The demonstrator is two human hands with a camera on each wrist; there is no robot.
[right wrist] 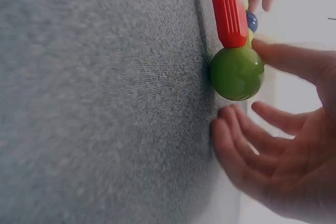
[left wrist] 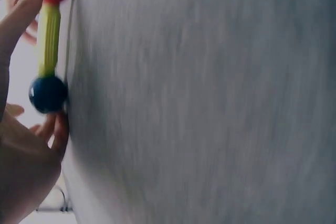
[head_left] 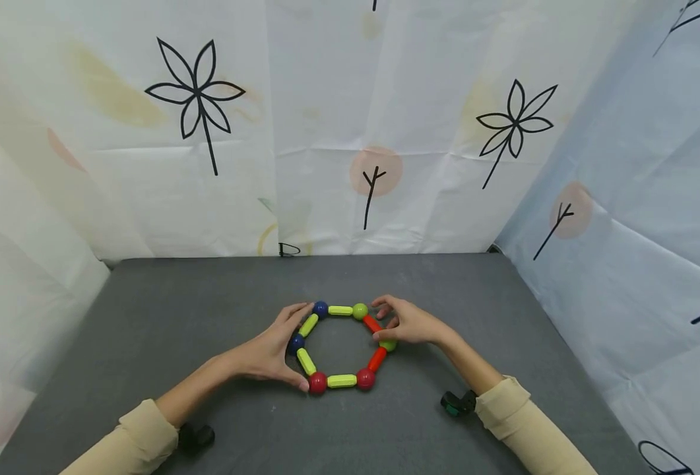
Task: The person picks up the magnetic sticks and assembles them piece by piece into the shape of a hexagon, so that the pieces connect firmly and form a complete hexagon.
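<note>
A closed ring of ribbed rods (head_left: 342, 380) and shiny balls lies on the grey table, with blue, green and red balls at its corners. My left hand (head_left: 269, 349) spreads around the ring's left side. Its thumb touches the near-left red ball (head_left: 317, 383), and its fingertips reach the far blue ball (head_left: 320, 309). In the left wrist view, a yellow-green rod (left wrist: 49, 40) joins a red ball and a blue ball (left wrist: 48, 94). At the right side, my right hand (head_left: 410, 322) has its thumb by the green ball (right wrist: 236, 74) under a red rod (right wrist: 229, 9); the other fingers bend loosely apart from it.
The grey table (head_left: 207, 290) runs back to a pale cloth wall (head_left: 320, 99) printed with flowers and trees. Another cloth wall (head_left: 640, 264) stands along the right edge. Dark wrist devices (head_left: 458, 404) are worn near both sleeves.
</note>
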